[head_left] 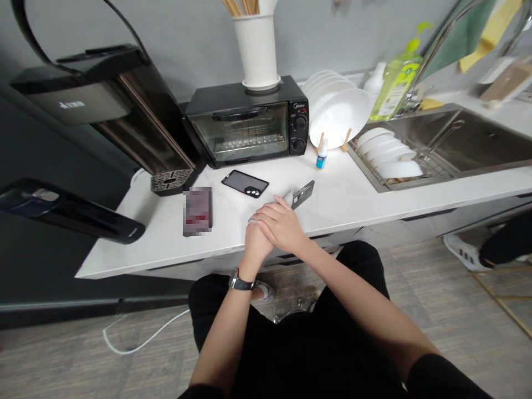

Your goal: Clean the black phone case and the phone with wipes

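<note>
Over the counter's front edge, my right hand lies across my left hand, which has a watch on its wrist. Both hands are closed together, and most of the left fingers are hidden. A light grey piece that looks like cloth shows past the right fingers. Just beyond it, a flat, glossy grey rectangle, phone-like, sits tilted; whether a hand touches it is hidden. A black phone case with camera holes lies behind the hands. Farther back stands a small spray bottle with a blue label.
Left on the counter are a blurred-out dark box, a dark bottle and a tall drinks machine. A toaster oven stands behind. To the right are racked plates and a sink holding bowls.
</note>
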Action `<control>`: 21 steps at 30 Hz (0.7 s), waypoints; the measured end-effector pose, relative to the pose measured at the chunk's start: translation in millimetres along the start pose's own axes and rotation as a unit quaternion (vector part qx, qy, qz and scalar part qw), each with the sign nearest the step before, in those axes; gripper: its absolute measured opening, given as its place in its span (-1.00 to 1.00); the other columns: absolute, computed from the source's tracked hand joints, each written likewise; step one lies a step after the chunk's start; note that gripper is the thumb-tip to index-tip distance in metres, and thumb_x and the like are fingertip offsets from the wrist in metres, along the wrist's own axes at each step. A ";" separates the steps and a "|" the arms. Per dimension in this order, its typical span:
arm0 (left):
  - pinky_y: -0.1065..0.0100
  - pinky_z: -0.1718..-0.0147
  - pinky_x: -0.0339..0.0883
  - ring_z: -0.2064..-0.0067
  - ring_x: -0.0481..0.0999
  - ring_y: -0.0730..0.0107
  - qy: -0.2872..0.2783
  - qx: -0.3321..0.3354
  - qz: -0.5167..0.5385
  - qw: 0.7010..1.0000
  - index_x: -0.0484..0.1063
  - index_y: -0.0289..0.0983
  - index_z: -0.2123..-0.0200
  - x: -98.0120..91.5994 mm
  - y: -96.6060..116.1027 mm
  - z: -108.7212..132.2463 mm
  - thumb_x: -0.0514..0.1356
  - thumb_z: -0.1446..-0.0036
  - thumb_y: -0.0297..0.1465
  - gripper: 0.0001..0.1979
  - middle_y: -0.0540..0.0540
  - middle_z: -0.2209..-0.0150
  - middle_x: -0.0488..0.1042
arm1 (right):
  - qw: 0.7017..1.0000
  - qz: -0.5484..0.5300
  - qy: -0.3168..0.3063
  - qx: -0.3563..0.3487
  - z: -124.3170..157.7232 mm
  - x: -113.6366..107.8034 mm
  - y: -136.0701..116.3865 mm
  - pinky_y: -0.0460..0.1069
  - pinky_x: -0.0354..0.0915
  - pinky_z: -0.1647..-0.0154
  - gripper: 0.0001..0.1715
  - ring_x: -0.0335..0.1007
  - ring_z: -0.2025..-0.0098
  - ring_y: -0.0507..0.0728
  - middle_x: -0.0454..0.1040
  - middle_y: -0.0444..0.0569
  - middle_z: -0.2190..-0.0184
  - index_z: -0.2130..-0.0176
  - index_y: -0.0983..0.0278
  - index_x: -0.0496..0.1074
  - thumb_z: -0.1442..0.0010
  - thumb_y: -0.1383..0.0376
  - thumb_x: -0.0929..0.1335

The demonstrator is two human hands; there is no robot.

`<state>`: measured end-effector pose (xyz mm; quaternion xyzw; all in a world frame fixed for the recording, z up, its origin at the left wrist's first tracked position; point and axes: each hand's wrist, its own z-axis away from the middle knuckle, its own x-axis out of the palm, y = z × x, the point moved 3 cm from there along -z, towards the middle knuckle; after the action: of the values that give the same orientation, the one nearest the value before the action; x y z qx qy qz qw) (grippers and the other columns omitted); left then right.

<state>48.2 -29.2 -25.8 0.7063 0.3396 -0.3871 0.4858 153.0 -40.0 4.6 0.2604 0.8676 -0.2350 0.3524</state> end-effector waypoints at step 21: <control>0.33 0.39 0.13 0.40 0.57 0.24 0.012 -0.003 0.001 1.000 0.58 -0.28 0.21 -5.9 3.9 3.9 0.13 -0.45 -0.17 -0.65 -0.15 0.45 0.60 | 0.876 0.062 0.110 0.465 17.7 -32.3 121.4 0.03 0.17 0.30 -0.30 0.47 0.33 0.25 0.54 0.11 0.45 0.31 0.23 0.52 -0.55 0.08 0.01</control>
<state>47.9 -34.7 -19.9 0.7101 0.3457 -0.3770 0.4839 256.5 31.8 -10.3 0.4717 0.6736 -0.5589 0.1068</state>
